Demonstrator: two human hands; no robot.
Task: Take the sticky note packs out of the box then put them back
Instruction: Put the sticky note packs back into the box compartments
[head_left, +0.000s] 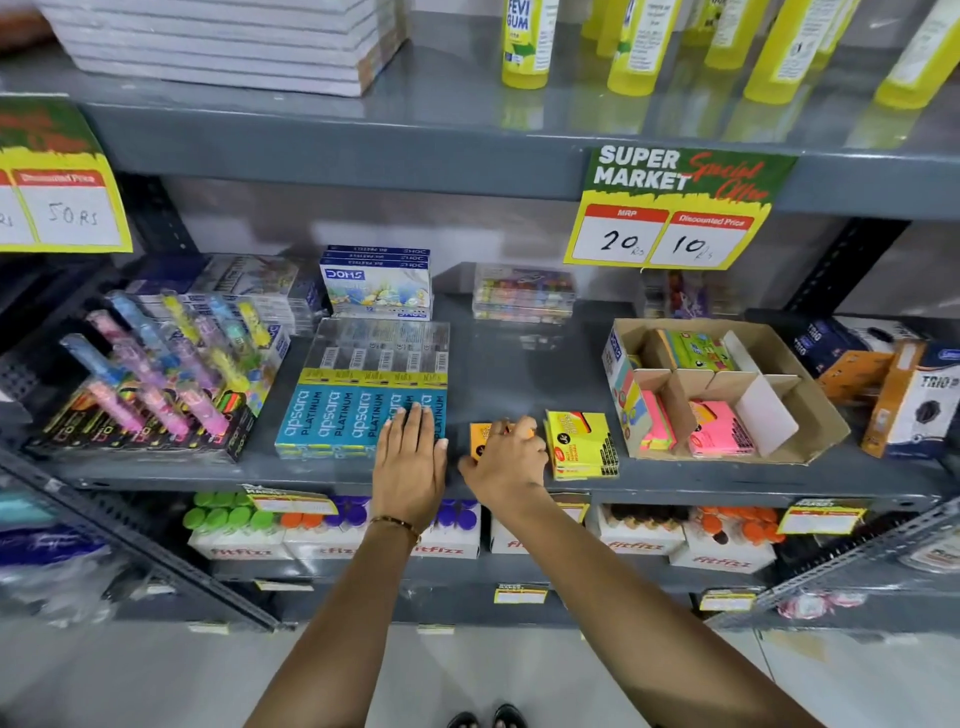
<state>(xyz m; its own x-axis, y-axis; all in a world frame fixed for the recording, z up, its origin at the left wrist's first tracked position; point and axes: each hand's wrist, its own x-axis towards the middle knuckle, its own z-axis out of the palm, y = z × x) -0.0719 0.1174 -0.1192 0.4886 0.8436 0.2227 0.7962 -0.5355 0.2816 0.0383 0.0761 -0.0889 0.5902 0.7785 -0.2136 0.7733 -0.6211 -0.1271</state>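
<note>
Orange is what I see under my right hand (506, 457): a small orange sticky note pack (480, 436) lying on the grey metal shelf (509, 364), with my fingers curled over its near right part. I cannot tell for sure whether they actually grip it. Just right of it, close by, lies a yellow sticky note pack (582, 444), flat on the shelf. Further right stands the open brown cardboard box (810, 395) with dividers; it holds pink sticky note packs (719, 428) in the near compartments and a green pack (693, 348) in a far one. My left hand (410, 462) lies flat, fingers spread straight, its fingertips on the blue pencil boxes (358, 415) to the left, holding nothing.
</note>
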